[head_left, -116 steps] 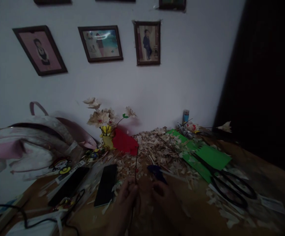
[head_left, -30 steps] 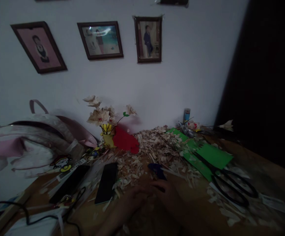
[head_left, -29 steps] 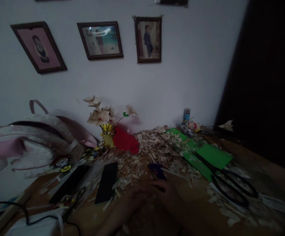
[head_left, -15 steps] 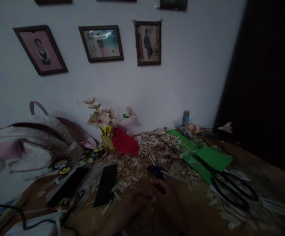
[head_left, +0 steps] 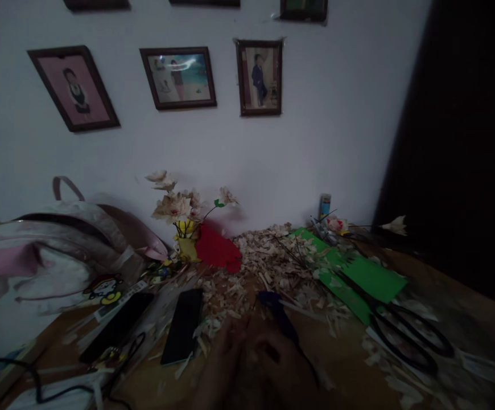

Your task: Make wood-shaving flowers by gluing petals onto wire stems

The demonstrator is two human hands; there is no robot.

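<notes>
In the dim lower middle, my left hand [head_left: 222, 359] is closed, its fingers curled inward. My right hand [head_left: 278, 361] faces it, thumb and fingers bent together in a pinch. Whatever lies between the fingertips is too dark and small to name. Just beyond my right hand lies a blue hot glue gun [head_left: 276, 310], its dark cord running down past that hand. Pale shavings [head_left: 273, 259] are heaped over the table [head_left: 341, 359] ahead of both hands.
To the left are a phone [head_left: 182, 324], another dark phone-like slab [head_left: 117, 327] and a pale bag [head_left: 72, 250]. Handmade flowers [head_left: 173, 205] stand by a red piece [head_left: 217, 247] at the wall. Large black scissors [head_left: 405, 336] rest beside green sheets [head_left: 371, 276] on the right.
My hands have moved slightly apart and lower, the left one turning more upright. More of the glue gun and its cord now shows. The view has shifted slightly.
</notes>
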